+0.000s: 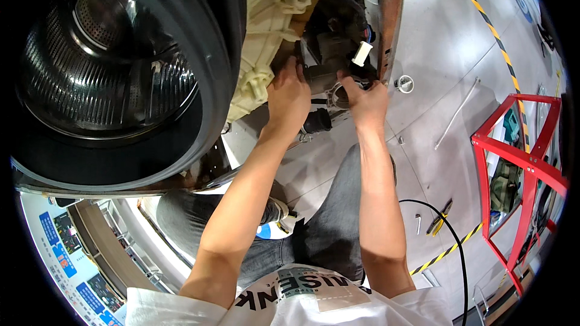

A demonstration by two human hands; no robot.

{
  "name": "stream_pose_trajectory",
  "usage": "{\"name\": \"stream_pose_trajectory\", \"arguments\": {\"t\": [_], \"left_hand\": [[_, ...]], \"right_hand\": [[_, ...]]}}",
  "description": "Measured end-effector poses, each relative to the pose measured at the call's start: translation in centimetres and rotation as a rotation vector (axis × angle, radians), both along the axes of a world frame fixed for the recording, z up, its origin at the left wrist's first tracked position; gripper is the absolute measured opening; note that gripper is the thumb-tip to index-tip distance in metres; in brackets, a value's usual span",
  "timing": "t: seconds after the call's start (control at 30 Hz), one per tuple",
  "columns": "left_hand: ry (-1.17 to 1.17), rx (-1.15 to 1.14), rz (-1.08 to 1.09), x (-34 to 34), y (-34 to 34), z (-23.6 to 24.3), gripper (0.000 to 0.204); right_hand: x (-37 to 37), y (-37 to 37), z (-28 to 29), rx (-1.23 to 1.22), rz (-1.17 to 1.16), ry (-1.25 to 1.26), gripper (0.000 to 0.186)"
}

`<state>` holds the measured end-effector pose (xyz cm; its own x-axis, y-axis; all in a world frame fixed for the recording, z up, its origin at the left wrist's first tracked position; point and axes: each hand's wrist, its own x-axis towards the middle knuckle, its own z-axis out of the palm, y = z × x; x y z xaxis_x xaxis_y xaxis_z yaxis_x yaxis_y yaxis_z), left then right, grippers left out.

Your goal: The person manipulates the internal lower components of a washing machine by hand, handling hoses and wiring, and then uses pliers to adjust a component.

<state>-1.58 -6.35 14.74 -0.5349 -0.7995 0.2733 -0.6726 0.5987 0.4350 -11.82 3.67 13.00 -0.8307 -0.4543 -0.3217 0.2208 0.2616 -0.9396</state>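
Two bare hands work at one grey plastic pump housing (323, 75) that sits under the cream ribbed plastic outer tub (266, 30) of one washing machine, far from the person and near the middle of the scene. The left hand (289, 98) is curled shut around the left side of the pump housing, fingers wrapped over its top edge and thumb hidden. The right hand (367, 101) is partly closed, its fingertips pinching the round open mouth on the right side of the same housing. One short black rubber hose stub (317, 121) hangs just below and between the two hands. One small white plastic cylinder (362, 53) sticks out just beyond the right hand. To the left, one shiny perforated steel drum (96, 66) shows inside its thick dark grey door ring. On the grey floor to the right lie one small white ring-shaped cap (405, 83), one long thin pale rod (457, 113), one black cable (447, 229) and one yellow-handled hand tool (440, 217). One red metal frame cart (519, 157) stands at the far right.
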Motion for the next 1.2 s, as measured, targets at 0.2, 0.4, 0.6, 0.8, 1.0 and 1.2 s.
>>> {"name": "stream_pose_trajectory", "arguments": {"t": [0.2,0.4,0.6,0.8,1.0,1.2], "left_hand": [[-0.34,0.217,-0.165,0.8,-0.8,1.6,0.032],[-0.262,0.264,-0.328,0.5,-2.0,2.4,0.037],[-0.293,0.085,-0.333,0.7,-0.2,4.6,0.036],[-0.326,0.082,-0.204,4.3,2.2,5.5,0.025],[-0.347,-0.09,-0.583,3.1,1.3,7.2,0.032],[-0.651,-0.25,-0.758,-1.1,-1.8,6.6,0.033]], "right_hand": [[-0.1,0.1,0.7,0.074,0.007,-0.038,0.043],[-0.3,0.3,1.7,0.218,0.034,-0.023,0.047],[-0.4,0.3,2.1,0.295,0.086,-0.025,0.048],[-0.3,0.3,2.5,0.282,0.082,-0.042,0.048],[-0.1,0.1,1.7,0.311,0.073,0.058,0.047],[-0.6,0.7,3.2,0.324,0.093,0.038,0.05]]}}
